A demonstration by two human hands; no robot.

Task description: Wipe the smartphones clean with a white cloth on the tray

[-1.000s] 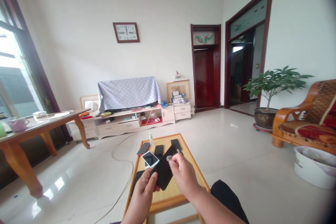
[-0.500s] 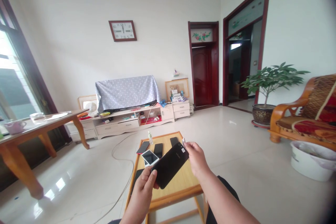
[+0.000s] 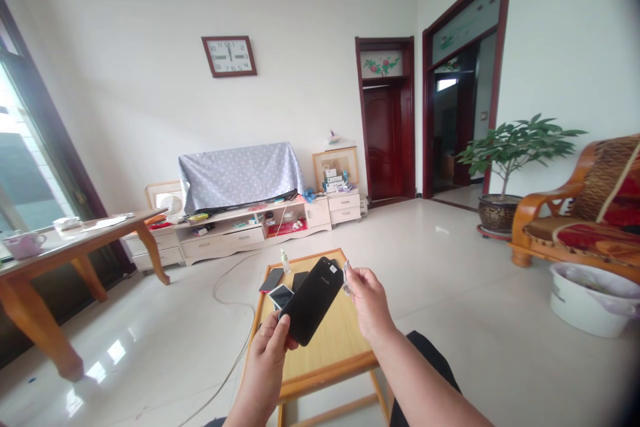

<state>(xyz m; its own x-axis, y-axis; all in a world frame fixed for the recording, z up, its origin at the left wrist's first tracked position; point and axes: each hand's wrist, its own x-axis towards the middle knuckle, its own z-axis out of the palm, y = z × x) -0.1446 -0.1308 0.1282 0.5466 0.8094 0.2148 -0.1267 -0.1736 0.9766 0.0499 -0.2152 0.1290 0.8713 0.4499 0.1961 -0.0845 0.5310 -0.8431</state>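
Seen from my head camera, a black phone hangs tilted above a low wooden table, its back turned up, "vivo" lettering and a small white label toward the far end. My left hand is closed on the phone's near left corner, thumb on top and fingers beneath. My right hand, to the right, pinches a small pale scrap just beside the phone's far right edge; from this angle I cannot say for sure whether the two touch. On the far left of the tabletop lie a dark phone with a red edge, a white-framed device and another dark phone, partly hidden behind the one I hold. A small clear bottle stands upright near them. Across the floor, a spotted cloth drapes over a bulky shape on a long white cabinet, below a wall clock. To the right, a potted plant stands by a wooden armchair.
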